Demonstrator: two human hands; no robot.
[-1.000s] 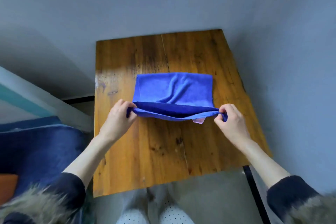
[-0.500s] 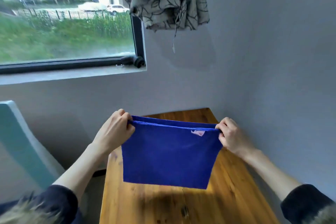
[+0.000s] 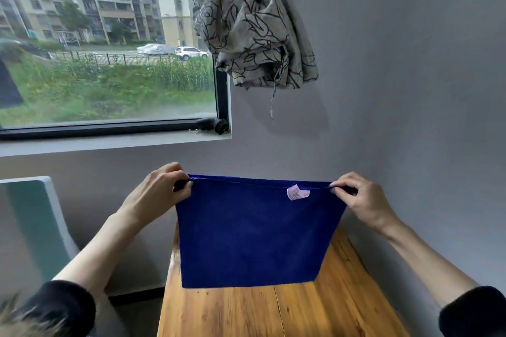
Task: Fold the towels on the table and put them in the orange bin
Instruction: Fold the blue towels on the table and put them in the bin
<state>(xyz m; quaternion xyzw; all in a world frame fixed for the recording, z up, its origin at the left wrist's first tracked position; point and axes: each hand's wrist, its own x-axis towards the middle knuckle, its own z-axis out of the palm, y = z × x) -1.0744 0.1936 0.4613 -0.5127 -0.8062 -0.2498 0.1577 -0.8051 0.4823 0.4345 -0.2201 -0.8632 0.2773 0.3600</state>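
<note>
A dark blue towel (image 3: 252, 238) hangs folded double in the air above the wooden table (image 3: 273, 314), a small white label near its top edge. My left hand (image 3: 161, 191) pinches the towel's upper left corner. My right hand (image 3: 358, 198) pinches the upper right corner. The top edge is stretched taut between both hands, and the lower edge hangs just above the tabletop. The orange bin is out of view.
The table stands in a corner against grey walls. A window (image 3: 109, 63) with a black frame fills the upper left. A patterned grey curtain (image 3: 252, 27) is bunched up beside it. A teal and white panel (image 3: 35, 224) stands at the left.
Both hands lifted the towel off the table and raised it higher, so it now hangs vertically. The view tilted up from the tabletop to the window and wall.
</note>
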